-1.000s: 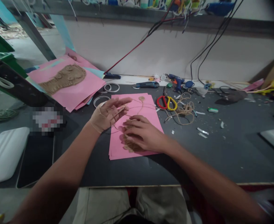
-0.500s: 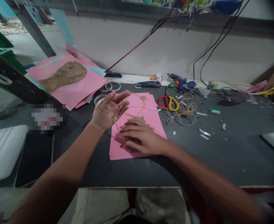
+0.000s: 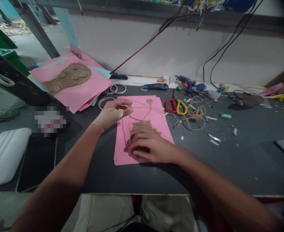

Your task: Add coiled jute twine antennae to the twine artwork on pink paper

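Your left hand point(image 3: 114, 112) pinches light, limp twine point(image 3: 129, 127); your right point(image 3: 156, 146), loosely curled, covers part of the mat point(image 3: 142, 125) on pink paper point(image 3: 122, 156), its grip unclear. Best hold the twine near the mat.

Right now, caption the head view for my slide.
Left hand pinching thin brown twine over stacked pink paper sheets, right hand partly covering a ribbed brown cord panel.
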### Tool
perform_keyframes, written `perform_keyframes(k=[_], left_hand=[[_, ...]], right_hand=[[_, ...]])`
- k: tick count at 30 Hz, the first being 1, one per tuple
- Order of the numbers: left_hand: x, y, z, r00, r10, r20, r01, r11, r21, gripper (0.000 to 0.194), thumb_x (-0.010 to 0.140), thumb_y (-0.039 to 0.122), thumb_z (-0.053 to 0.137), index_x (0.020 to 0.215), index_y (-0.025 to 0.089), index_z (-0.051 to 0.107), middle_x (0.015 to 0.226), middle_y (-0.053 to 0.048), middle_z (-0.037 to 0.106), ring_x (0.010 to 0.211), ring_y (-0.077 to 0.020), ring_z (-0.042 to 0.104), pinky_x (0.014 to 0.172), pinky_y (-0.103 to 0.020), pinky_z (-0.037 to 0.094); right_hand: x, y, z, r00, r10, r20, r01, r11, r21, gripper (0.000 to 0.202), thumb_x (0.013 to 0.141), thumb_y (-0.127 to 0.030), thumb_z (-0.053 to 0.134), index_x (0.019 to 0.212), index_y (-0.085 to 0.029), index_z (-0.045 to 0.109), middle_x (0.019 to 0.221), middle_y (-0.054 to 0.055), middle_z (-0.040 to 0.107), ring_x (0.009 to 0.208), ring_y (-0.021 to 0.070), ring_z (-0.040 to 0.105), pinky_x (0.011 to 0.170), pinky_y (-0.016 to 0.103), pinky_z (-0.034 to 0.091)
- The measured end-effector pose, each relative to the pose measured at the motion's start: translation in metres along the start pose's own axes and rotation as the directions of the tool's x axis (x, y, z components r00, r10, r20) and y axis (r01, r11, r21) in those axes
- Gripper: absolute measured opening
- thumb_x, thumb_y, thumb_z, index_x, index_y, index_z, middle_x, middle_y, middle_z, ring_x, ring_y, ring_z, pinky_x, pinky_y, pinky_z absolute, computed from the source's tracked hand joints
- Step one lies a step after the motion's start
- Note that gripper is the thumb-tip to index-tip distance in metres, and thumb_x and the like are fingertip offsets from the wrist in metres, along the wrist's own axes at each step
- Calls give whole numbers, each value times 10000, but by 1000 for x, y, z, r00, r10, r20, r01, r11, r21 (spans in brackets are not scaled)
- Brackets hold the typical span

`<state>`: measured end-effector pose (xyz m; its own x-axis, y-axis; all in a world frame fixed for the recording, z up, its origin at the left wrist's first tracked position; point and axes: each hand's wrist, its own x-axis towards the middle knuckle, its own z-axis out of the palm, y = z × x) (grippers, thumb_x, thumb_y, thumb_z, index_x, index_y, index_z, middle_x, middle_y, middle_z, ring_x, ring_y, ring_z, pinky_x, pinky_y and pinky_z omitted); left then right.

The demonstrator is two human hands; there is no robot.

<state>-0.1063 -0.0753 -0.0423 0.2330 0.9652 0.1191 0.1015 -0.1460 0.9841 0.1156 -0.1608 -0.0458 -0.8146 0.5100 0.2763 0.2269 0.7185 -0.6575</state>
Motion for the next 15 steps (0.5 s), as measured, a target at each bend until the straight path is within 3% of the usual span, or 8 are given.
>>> perform_keyframes(k=[6, 10, 13, 15], left_hand=[[0, -5, 1, 992, 123, -25, -109, 942, 317, 243, 769, 299, 845, 985, 189, 822, 1166, -98, 736, 839, -168, 639, 834, -298, 533], [1, -6, -2, 979, 194, 68, -193, 747, 636, 292, 801, 247, 738, 1075, 179, 812, 1159, -100, 748, 881, -187, 671, 859, -310, 554], [2, -1, -7, 996, 93, -4, -53, 600, 798, 309, 793, 272, 728, 1074, 169, 805, 1030, -95, 770, 903, -225, 694, 923, -343, 552], [2, 3, -8, 995, -18, -96, 89, 574, 814, 366, 827, 349, 720, 1141, 176, 791, 1023, -94, 788, 913, -241, 718, 943, -357, 555]], right_hand=[[-1, 5, 5, 999, -35, -13, 33, 996, -80, 186, 1024, -233, 633, 1155, -192, 759, 1100, 65, 762, 1111, 206, 651, 1024, 374, 503], [-1, 7, 6, 1000, -22, 0, 22, 998, -57, 179, 1007, -235, 664, 1144, -174, 763, 1123, 85, 752, 1097, 204, 660, 990, 358, 516], [-2, 9, 6, 1000, -25, 2, 25, 998, -51, 187, 1012, -257, 663, 1150, -177, 761, 1127, 85, 751, 1111, 205, 659, 1008, 362, 509], [-1, 9, 6, 1000, -24, 3, 24, 999, -46, 189, 1024, -266, 646, 1153, -185, 758, 1118, 81, 752, 1117, 202, 657, 1016, 363, 507]])
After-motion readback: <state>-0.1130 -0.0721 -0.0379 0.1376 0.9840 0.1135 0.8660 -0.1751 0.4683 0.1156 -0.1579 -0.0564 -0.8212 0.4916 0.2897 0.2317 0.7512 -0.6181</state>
